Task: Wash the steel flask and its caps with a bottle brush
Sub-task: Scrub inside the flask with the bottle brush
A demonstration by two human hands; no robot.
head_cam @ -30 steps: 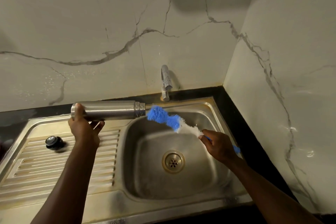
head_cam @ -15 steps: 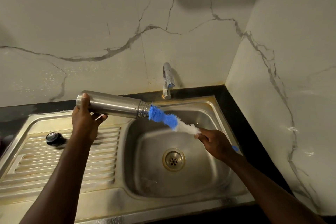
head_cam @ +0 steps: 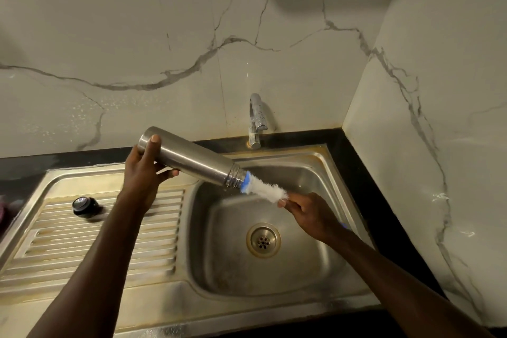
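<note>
Left hand (head_cam: 142, 173) is gripping the steel flask (head_cam: 189, 158) tilted over the sink (head_cam: 323, 162), right hand (head_cam: 310, 214) holding the bottle brush (head_cam: 264, 189) poking into its mouth. Black cap (head_cam: 83, 206) is sitting left of the basin on the drainboard, tap (head_cam: 256, 121) behind. No readable writing.

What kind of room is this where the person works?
Most likely a home kitchen: a stainless steel sink with a ribbed draining board, a chrome tap on a black counter, and white marble-look wall tiles.
</note>
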